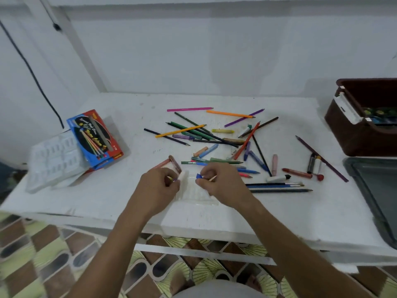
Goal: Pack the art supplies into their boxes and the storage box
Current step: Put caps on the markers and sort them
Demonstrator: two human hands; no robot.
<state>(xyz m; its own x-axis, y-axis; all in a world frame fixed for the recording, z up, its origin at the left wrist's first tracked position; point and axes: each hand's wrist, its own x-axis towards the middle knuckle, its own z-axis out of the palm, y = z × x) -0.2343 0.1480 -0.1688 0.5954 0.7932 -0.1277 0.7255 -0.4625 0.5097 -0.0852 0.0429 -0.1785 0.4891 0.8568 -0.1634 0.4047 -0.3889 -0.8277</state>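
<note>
Left hand (159,183) pinches something small; right hand (217,179) pinches a blue crayon (198,176) over the clear tray (193,196); lay it flat in a groove

White table (279,216), white wall (193,50), patterned floor (53,254).

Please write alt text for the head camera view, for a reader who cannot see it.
Two hands work over a clear plastic tray on a white table: the right hand pinches a small blue crayon, the left hand is curled beside it. Loose coloured pencils lie behind; a brown storage box stands far right.
</note>
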